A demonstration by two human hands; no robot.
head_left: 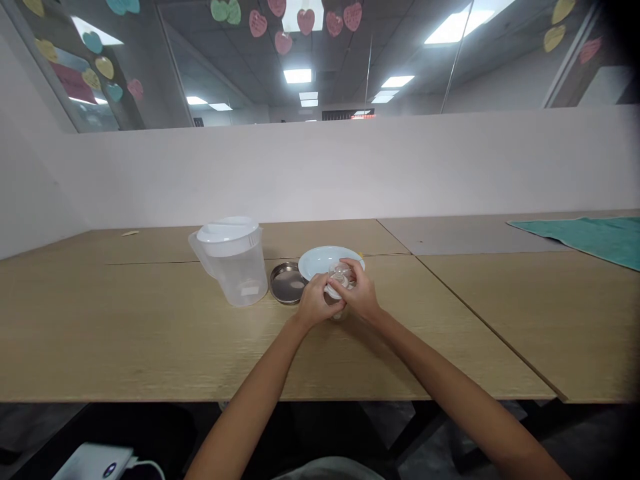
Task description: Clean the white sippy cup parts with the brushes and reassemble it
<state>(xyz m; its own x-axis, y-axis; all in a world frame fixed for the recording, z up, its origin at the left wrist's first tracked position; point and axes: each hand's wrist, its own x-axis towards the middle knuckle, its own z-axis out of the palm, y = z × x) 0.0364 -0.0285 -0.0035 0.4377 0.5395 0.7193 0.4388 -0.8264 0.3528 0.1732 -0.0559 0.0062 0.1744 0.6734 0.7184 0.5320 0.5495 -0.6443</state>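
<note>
Both hands meet in front of the pale blue plate (320, 257), with fingers curled round a small clear container (341, 273) that has a white round part on its near side. My left hand (317, 307) grips it from the left and below. From the right and above, my right hand (361, 292) closes on it, thumb across the white part. Something clear shows just under the fingers; whether it belongs to the same piece I cannot tell. A round shallow metal tin (289, 283) lies left of the plate. Beside that stands a translucent pitcher (243, 270) with a white lid.
The wooden table (150, 340) has seams between its boards and a front edge close to me. A green cloth (595, 237) lies at the far right. A white wall (320, 173) with windows above rises behind. A white device with a cable (95, 461) sits below the table edge.
</note>
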